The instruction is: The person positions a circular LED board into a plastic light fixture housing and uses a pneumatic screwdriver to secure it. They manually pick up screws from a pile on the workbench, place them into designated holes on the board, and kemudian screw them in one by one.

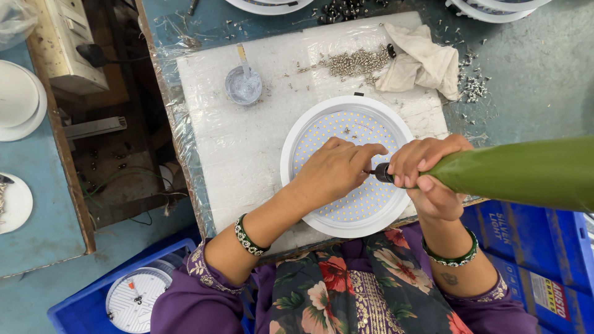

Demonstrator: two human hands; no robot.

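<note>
A round white lamp fixture [297, 139] with a disc of many small yellow dots lies on a white plastic-wrapped board [229, 154]. My left hand [334, 170] rests on the disc, fingers pinched near the tip of a tool. My right hand [427, 170] grips a green powered screwdriver [520, 173], whose dark nose [382, 173] points left at my left fingertips. Whatever the left fingers pinch is too small to see. Both wrists wear green bangles.
A heap of small screws [356, 62] and a crumpled cloth [424, 62] lie at the board's far edge, beside a small round cup [242, 85]. Blue crates [538, 247] stand at both sides below; one holds a round white plate [136, 300]. More white fixtures sit at the far edge.
</note>
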